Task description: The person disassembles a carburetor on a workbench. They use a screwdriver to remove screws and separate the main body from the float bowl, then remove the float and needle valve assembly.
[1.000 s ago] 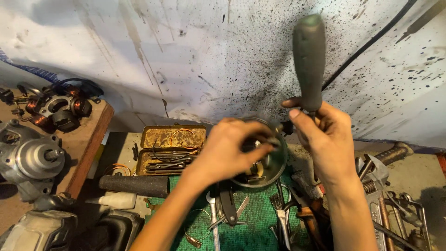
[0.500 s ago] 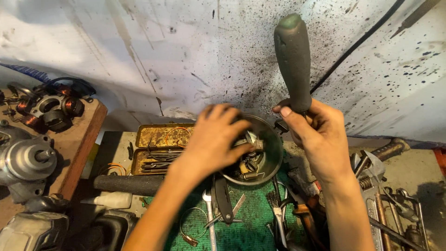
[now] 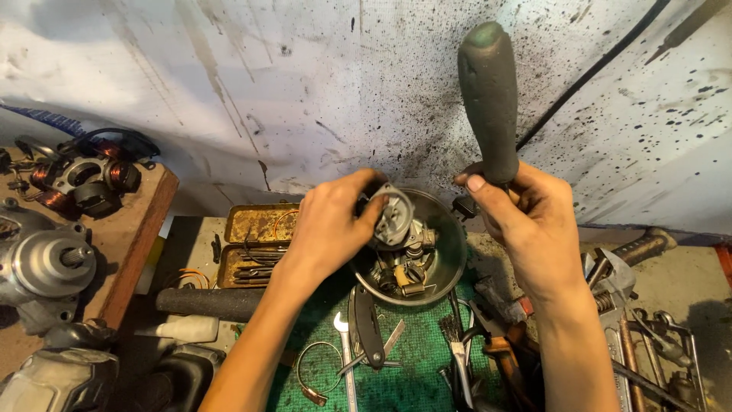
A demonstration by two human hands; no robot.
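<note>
My left hand grips a small round grey metal part and holds it over a dark metal bowl that is full of small metal pieces. My right hand is closed around a tool with a thick dark green handle that points straight up beside the bowl's right rim. The tool's working end is hidden behind my fingers.
A green mat carries a wrench, pliers, a clamp ring and a brush. A yellow tin tray of bits sits left of the bowl. Motor parts rest on a wooden board at left. Heavy wrenches lie at right, against a spattered wall.
My left hand has lifted the round metal part out of the bowl, where before it covered the bowl. The right hand with the upright tool has stayed beside the bowl.
</note>
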